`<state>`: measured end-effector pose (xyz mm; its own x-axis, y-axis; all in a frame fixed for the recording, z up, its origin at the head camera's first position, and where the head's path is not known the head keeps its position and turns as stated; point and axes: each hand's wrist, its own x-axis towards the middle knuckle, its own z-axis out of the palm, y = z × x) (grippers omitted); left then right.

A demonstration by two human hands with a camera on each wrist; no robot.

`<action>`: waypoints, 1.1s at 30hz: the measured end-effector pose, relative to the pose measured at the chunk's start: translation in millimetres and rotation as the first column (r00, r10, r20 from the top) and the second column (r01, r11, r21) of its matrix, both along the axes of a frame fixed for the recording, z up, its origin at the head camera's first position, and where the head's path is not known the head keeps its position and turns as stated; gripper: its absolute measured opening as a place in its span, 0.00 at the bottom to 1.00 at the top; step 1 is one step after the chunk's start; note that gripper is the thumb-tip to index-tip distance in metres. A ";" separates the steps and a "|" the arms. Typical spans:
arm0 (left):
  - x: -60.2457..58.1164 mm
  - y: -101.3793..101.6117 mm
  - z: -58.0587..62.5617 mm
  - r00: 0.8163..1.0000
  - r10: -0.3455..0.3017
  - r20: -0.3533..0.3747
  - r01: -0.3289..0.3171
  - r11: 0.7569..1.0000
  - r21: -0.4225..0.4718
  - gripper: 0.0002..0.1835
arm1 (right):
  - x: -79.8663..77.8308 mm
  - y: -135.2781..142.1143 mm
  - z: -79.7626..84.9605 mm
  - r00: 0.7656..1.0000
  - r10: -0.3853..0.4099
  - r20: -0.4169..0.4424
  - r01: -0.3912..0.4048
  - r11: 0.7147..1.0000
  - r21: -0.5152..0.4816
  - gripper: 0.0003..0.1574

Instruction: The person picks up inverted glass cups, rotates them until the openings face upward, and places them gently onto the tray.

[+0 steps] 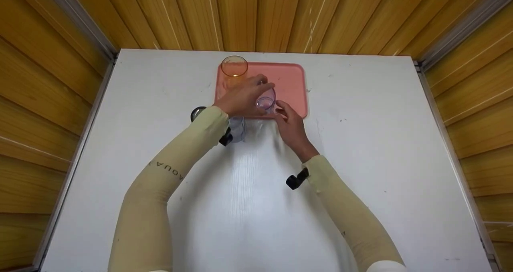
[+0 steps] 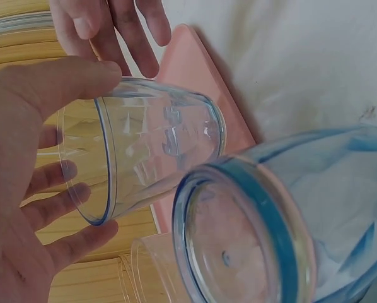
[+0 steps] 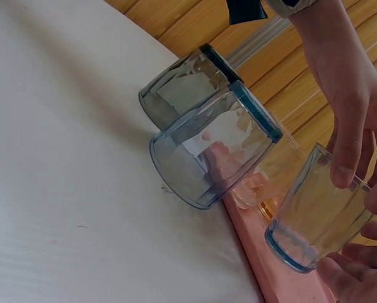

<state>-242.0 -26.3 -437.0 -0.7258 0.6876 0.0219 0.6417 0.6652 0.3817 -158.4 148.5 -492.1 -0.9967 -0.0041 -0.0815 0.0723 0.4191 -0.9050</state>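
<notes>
A clear, blue-tinted cup stands mouth-up over the pink tray. My left hand holds it round the rim, thumb on one side and fingers spread round the other. In the left wrist view the cup shows its thick base over the tray. Close by the cup's other side is my right hand, fingers loosely bent. In the right wrist view, its fingertips are near the cup's blue base; whether they touch it is unclear.
Upside down on the white table, before the tray, stand a blue cup and a dark grey cup. An amber cup stands on the tray's far left, with a clear pinkish cup near it. Wooden panels surround the table.
</notes>
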 end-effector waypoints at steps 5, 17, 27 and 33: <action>0.3 1.6 0.3 1.000 0.007 0.009 -0.006 1.000 -0.018 0.40 | 0.9 -0.2 -0.2 1.000 0.006 0.006 -0.006 1.000 -0.005 0.28; -1.0 3.1 1.9 0.998 0.023 0.059 -0.021 0.999 -0.041 0.39 | 1.6 -2.1 -1.2 0.999 0.015 0.034 -0.016 1.000 0.017 0.28; -2.5 2.9 0.3 0.997 0.028 0.068 -0.024 0.998 -0.061 0.39 | 1.4 -4.1 -2.7 0.998 0.027 0.048 -0.028 0.999 0.018 0.28; -3.1 3.4 -0.6 0.996 0.028 0.084 -0.022 0.997 -0.074 0.38 | 1.8 -3.6 -4.3 0.997 0.033 0.073 -0.035 0.999 0.022 0.29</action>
